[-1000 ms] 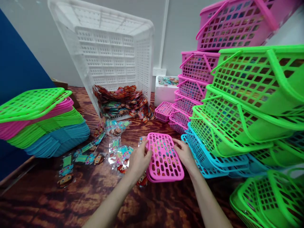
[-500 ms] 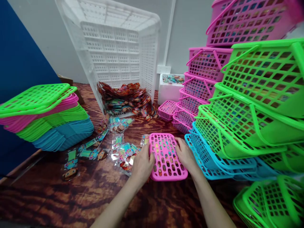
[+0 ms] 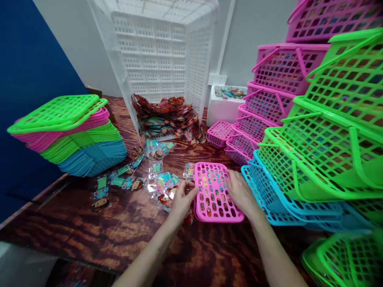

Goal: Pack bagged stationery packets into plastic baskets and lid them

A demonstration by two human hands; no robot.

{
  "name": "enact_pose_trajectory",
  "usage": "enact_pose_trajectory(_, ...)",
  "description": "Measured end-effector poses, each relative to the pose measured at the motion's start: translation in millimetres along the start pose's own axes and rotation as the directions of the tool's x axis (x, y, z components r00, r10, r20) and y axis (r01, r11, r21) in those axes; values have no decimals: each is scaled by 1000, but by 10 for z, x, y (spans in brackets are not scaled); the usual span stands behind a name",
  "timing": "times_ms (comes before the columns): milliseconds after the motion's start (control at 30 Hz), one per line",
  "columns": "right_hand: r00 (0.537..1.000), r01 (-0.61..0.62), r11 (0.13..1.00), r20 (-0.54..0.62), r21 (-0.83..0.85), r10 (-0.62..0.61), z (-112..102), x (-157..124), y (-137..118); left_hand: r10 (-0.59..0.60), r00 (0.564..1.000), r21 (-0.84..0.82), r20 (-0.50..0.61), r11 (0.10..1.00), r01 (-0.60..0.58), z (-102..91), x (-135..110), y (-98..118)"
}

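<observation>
Taking the pink slotted lid [image 3: 219,187] as the centre of the dial, with twelve o'clock pointing away from the person, it lies in front of the body, between the two hands, over the table [image 3: 140,239]. Another pink rim shows just under its near-left corner, presumably the pink basket [image 3: 196,215] beneath, and coloured contents show through the slots.

The lid looks like thin, stiff moulded plastic: light, smooth enough to slide a little under dry skin, and more apt to flex or pop loose at a corner than to break. The contents probably add modest, loose weight. The long edges at nine and three o'clock seem the best places to take hold, lid and rim pinched together; pushing on the slotted middle would likely make it bow.

The left hand [image 3: 182,199] is at nine o'clock, fingers curled and thumb pointing in at the edge with a narrow gap between them; whether that grip pinches the rim cannot be told. The right hand [image 3: 241,191] is at three o'clock, back upward, fingers lying along the edge towards two; their undersides are hidden, so how firm that grip is cannot be told. Both forearms reach in from five and seven o'clock.

Printed packets [image 3: 167,181] lie near the left hand towards ten o'clock; blue baskets [image 3: 269,199] stand beyond the right hand at three.
</observation>
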State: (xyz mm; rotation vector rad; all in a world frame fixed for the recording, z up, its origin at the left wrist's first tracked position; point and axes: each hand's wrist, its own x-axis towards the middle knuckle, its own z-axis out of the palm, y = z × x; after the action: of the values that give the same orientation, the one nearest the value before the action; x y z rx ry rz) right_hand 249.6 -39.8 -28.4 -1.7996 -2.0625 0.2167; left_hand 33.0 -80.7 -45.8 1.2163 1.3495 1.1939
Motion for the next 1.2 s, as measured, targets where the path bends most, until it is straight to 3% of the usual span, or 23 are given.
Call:
enact_pose_trajectory(167,991,86,968,-78,-237,-107,-38,-65,-131,-7,999,-9,-35,1000,7,-4,-69,22)
enact_pose_trajectory(367,960,280,949,23,-143,-279,23,-139,-339,-90,995,-156,52,983,97,-6,-55,-72)
enact_pose_trajectory(567,958,285,951,1,-117,-287,128,-169,-364,-133,986,-189,101,971,150,-7,47,-209)
enact_pose_trajectory(833,946,312,933,-32,-177,-322,157,-187,-343,-194,946,-232,259,939,255,-39,181,-290)
enact_pose_trajectory(1200,924,350,893,-49,-283,-378,183,-211,-402,-100,989,-454,106,880,138,67,-119,-232)
